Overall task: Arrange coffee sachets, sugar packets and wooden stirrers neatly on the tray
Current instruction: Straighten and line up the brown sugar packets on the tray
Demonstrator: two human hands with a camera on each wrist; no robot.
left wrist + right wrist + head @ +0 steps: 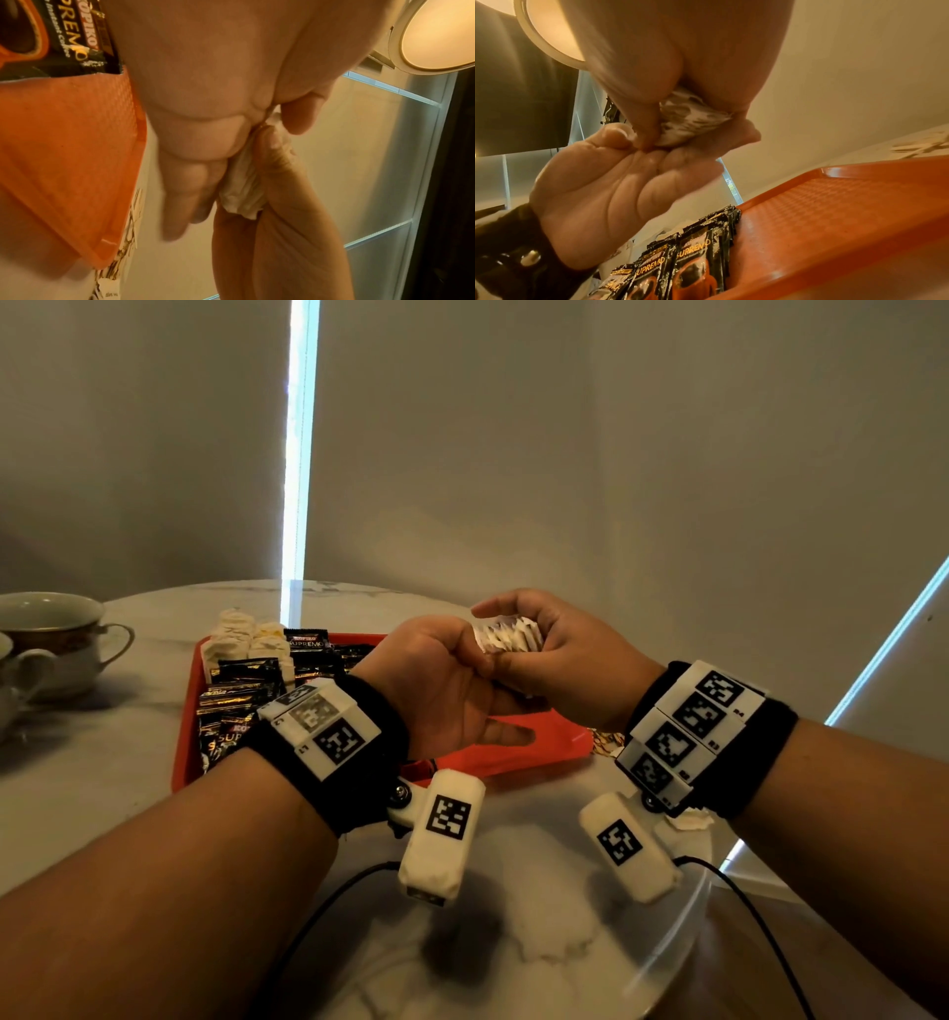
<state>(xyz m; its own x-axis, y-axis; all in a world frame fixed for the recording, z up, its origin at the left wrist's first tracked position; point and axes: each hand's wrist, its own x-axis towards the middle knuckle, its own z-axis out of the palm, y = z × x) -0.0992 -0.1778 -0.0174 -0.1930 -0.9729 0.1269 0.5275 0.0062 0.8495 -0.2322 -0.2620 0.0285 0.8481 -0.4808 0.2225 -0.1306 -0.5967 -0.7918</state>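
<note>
Both hands (pixel 513 670) round sugar packets (pixel 506 634)

A home dining corner, seemingly: round marble worktop (pixel 154 788), china teacups (pixel 56 634), drawn blinds (pixel 462 454), a ceiling lamp (pixel 437 34).

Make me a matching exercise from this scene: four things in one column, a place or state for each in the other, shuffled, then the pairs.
Things:
1. sugar packets
2. coffee sachets
3. tray
4. cups

Places or states:
A. red, lying on the marble table
B. on the table left of the tray
C. bunched in the right hand, above the tray
D. black, laid in the tray's left part

Pairs: 1-C, 2-D, 3-A, 4-B
</note>
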